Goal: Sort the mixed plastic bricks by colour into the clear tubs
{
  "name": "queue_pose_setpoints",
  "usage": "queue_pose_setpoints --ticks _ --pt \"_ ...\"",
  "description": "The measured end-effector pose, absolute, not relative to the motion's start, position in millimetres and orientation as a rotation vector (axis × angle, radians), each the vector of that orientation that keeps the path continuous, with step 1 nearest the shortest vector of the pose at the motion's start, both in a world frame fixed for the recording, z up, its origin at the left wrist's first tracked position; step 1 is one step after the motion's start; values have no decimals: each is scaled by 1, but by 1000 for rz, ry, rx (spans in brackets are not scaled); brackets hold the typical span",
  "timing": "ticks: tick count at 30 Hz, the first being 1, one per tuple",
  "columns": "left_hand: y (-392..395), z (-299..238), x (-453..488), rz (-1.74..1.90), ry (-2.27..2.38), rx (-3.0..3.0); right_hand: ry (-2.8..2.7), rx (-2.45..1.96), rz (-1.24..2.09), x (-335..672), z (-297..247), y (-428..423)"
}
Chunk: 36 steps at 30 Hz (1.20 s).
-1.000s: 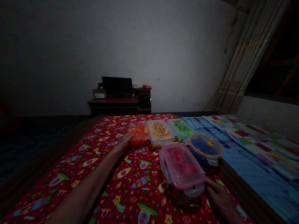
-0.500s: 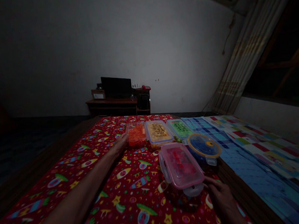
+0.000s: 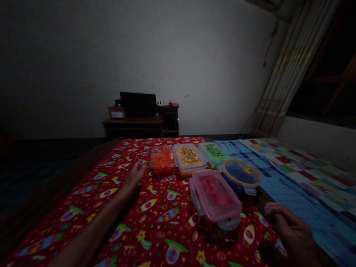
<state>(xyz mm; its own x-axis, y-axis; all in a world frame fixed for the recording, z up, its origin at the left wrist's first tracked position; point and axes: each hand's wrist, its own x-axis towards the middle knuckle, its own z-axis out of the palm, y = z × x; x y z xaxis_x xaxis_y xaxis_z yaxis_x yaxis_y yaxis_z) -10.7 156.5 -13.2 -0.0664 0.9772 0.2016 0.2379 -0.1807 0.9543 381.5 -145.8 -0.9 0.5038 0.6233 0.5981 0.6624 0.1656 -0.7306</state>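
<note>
My left hand (image 3: 136, 173) is over the red patterned cloth, a little left of a clear box with orange contents (image 3: 163, 159) and apart from it. Its fingers look loosely bent, slightly spread and holding nothing. My right hand (image 3: 292, 229) hovers at the cloth's right edge with its fingers curled in; nothing shows in them. To its left a pink-lidded box (image 3: 217, 196) with red contents sits nearest me, its end clip hanging out. Behind it stand a box with yellowish contents (image 3: 190, 156), a box with green contents (image 3: 214, 152) and a round blue container with a yellow rim (image 3: 241, 172).
The red cloth (image 3: 147, 237) with rockets and stars covers the surface before me. Blue checked fabric (image 3: 299, 199) and a multicoloured patchwork cloth (image 3: 330, 174) lie to the right. A desk with a monitor (image 3: 139, 105) stands against the far wall, and a curtain (image 3: 278, 89) hangs at right.
My left hand has drawn back leftward from the box with orange contents. My right hand has left the pink-lidded box's corner and moved right, its fingers curling in. The boxes stay put.
</note>
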Motion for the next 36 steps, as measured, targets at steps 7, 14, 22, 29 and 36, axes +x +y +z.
queue_pose_setpoints --ticks 7,14,22,29,36 --pt "99 -11 -24 1243 1390 1677 -1772 -1118 58 288 7 -144" --pt "18 -27 -21 1049 1289 1953 -2480 -808 220 219 -12 -131" --pt "-41 -66 -31 980 1157 2413 -2636 -904 11 189 -22 -132" --pt "-53 -65 -30 969 1046 2583 -2625 -865 3 190 -21 -134" --pt "-48 -73 -34 974 1037 2607 -2623 -839 -16 189 -25 -132"
